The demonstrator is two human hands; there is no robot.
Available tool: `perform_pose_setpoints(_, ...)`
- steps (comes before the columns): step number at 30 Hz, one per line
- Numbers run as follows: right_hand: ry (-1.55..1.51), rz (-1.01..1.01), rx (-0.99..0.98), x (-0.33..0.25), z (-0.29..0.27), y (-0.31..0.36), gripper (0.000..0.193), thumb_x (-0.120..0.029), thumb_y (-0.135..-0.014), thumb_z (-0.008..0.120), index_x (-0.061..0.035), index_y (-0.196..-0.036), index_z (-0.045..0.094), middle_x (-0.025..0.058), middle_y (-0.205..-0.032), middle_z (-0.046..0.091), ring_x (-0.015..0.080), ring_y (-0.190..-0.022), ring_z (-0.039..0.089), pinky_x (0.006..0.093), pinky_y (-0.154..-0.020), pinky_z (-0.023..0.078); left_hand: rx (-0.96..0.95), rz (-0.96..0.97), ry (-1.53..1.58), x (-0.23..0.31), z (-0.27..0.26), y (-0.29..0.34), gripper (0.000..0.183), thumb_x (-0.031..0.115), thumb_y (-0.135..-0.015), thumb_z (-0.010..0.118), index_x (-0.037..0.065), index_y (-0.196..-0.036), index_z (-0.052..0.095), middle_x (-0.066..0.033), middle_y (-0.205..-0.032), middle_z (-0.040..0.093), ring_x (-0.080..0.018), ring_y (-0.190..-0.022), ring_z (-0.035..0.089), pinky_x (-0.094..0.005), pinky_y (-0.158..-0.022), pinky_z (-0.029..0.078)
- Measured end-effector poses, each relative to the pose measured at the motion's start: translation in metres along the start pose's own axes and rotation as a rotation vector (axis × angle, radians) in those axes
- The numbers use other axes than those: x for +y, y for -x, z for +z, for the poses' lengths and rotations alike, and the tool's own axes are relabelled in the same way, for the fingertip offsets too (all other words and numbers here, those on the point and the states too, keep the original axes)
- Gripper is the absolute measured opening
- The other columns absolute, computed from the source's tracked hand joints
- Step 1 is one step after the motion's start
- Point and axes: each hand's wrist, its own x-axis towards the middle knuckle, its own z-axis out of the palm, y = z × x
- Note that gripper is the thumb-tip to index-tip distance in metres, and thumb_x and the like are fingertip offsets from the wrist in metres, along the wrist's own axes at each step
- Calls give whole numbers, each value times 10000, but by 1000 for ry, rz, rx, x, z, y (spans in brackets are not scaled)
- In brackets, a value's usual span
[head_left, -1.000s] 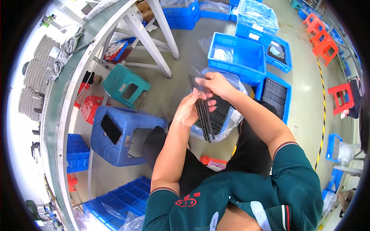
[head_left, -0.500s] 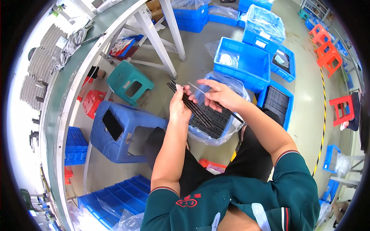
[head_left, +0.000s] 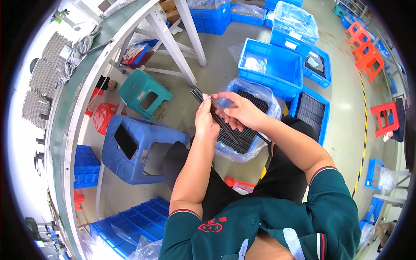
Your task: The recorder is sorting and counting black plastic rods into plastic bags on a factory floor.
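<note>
My left hand (head_left: 207, 119) is closed round a bundle of thin black strips (head_left: 229, 130), which slants from the upper left down to the right. Close beside it, my right hand (head_left: 246, 112) pinches a single dark strip (head_left: 263, 138); its lower end sticks out below the palm, and part of it is hidden by the fingers. The fingertips of both hands nearly meet over the bundle. Under them stands a blue bin lined with clear plastic film (head_left: 272, 100), holding rows of similar black strips (head_left: 255, 100).
Beyond the lined bin is an open blue crate (head_left: 277, 82); another crate of dark strips (head_left: 310, 110) stands to its right. On the left, a blue stool (head_left: 158, 134) carries a black phone (head_left: 126, 141). A green stool (head_left: 143, 80) sits by the white-legged workbench (head_left: 93, 71).
My right hand has moved slightly left and closer to my left hand, bringing its strip to the bundle. The left hand keeps its hold and has shifted a little right and down.
</note>
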Motion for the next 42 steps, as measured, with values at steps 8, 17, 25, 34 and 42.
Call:
perform_pose_setpoints(8,-8,103,27,-5,-6,-17,543,-249,-916,495,-6,-1353,283,138,-776,604,183,-584,600,301,-505,502,-98,-108,-168,-15,0,3,332,333,-948,463,15,-893,540,-24,-599,458,-130,-462,399,-281,-415,367)
perform_pose_setpoints(17,-81,73,75,18,-28,-48,242,-276,-852,618,-40,-807,594,13,-605,522,61,-476,417,191,-391,264,-50,-235,-245,-19,0,4,335,366,-919,516,54,-799,492,-12,-681,441,-132,-561,419,-267,-485,367)
perform_pose_setpoints(25,-211,-218,796,-15,-125,-65,338,-375,-878,541,-76,-721,546,-7,-533,377,95,-405,311,271,-355,219,-365,-542,-332,-5,1,24,345,365,-908,537,49,-772,506,-9,-695,439,-116,-587,406,-250,-519,368)
perform_pose_setpoints(34,-225,86,271,14,-72,-56,365,-424,-851,572,-86,-721,526,-55,-511,307,66,-381,246,227,-353,174,-344,-376,-205,-10,-7,7,356,365,-931,477,42,-791,532,-125,-911,559,-293,-853,596,-442,-744,517)
perform_pose_setpoints(42,-67,110,-96,18,-47,-60,455,-490,-839,574,-37,-839,617,-30,-570,507,69,-496,474,232,-435,408,-414,-311,-106,-9,13,-6,309,379,-911,516,83,-836,568,-25,-828,510,-160,-655,441,-298,-558,398)
